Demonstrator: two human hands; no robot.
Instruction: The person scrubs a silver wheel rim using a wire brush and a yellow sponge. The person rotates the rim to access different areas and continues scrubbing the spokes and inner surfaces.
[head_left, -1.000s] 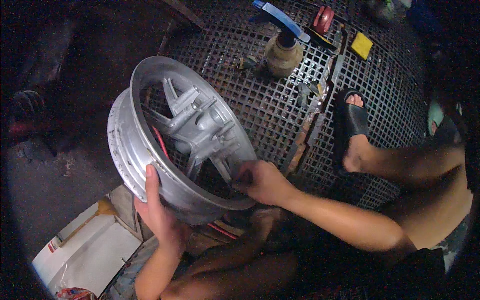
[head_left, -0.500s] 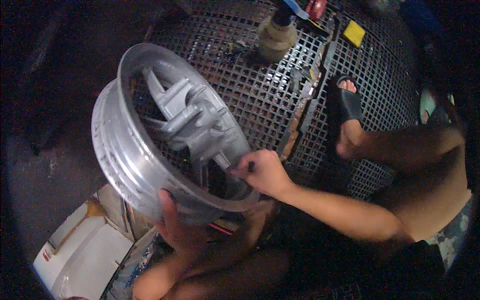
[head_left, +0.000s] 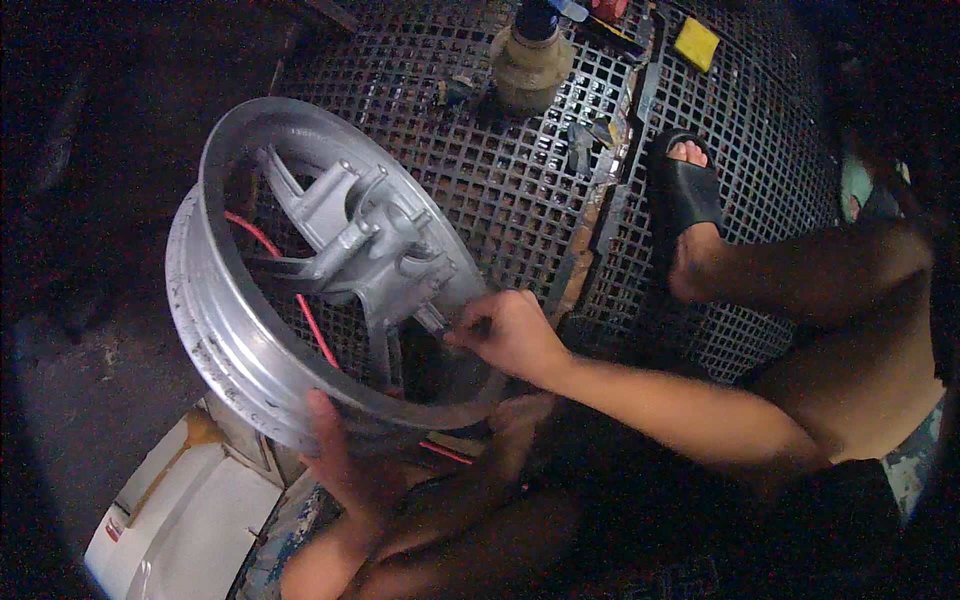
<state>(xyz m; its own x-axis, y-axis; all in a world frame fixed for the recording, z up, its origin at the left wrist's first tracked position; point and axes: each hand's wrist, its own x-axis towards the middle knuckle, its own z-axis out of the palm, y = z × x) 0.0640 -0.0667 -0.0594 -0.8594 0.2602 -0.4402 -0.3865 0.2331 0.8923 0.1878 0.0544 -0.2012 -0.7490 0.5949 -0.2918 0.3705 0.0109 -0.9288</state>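
Note:
A bare silver alloy wheel (head_left: 375, 240) with broad spokes leans tilted over my lap, without a tyre. My left hand (head_left: 345, 465) grips its near lower edge, the thumb up along the outer wall and the other fingers hidden or dim. Inside the near right part of the rim, my right hand (head_left: 515, 335) is closed in a pinch at the end of a spoke. Whatever small dark thing may be between those fingertips is too blurred to name. Through the gaps between spokes shows a thin red cord (head_left: 315, 325).
Black plastic grating covers the floor. On it stand a dirty beige jar (head_left: 530, 75) and a yellow sponge (head_left: 697, 44), with dark scraps (head_left: 582, 145) between. My sandalled foot (head_left: 687, 190) rests at the right. A white panel or box (head_left: 190, 520) lies lower left.
The wheel has shifted slightly left and down in view, and the red cord now shows through it. My right hand has moved slightly left, still pinched at the spoke. My left hand keeps its grip.

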